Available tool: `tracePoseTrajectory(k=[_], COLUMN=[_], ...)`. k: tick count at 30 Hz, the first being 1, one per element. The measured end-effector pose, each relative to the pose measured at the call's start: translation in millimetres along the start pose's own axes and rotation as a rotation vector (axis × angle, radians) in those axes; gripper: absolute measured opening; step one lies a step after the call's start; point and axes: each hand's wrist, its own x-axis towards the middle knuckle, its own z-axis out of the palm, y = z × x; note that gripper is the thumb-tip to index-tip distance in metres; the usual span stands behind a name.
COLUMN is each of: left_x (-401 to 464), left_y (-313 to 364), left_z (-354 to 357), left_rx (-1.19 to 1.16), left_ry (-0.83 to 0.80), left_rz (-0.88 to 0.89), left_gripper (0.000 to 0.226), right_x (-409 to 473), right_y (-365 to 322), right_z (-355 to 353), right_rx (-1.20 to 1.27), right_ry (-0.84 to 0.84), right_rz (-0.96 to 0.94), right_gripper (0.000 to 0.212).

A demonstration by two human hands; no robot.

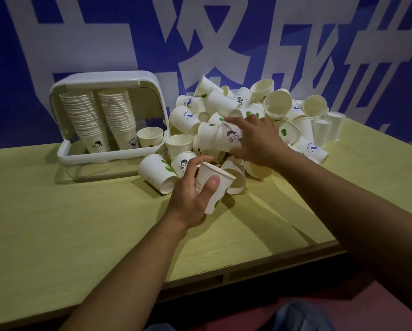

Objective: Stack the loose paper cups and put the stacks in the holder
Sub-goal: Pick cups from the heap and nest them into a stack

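Gripping one white paper cup [212,187], the left hand [190,197] hovers; the right hand [255,137] grasps another cup [228,139]; two stacks [104,118] fill the white plastic holder [64,149].

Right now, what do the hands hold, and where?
Left hand grips a paper cup round its side. Right hand grasps a girl-print cup in the pile.
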Motion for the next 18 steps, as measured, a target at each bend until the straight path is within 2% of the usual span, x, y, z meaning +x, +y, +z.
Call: tracePoseTrajectory(k=[4, 7, 14, 18], left_x=[-1, -1, -3, -4], left_y=[2, 3, 8, 9], left_z=[1, 3, 6, 7], left_rx=[-0.031, -0.037, -0.049, -0.047], left_ry=[-0.017, -0.036, -0.056, -0.059], left_rz=[-0.011, -0.012, 0.012, 0.022], left_gripper=[0.045, 0.056, 0.071, 0.079], right_x=[-17, -37, -61, -69], right_y=[8, 6, -6, -13], right_z=[-12, -17, -13, -8], right_rx=[0.307, 0.498, 0.714, 0.806], right_ry=[0.095, 0.075, 0.053, 0.04], right_rz=[-0.024, -0.068, -0.094, -0.048], right_gripper=[0.081, 0.079, 0.066, 0.071])
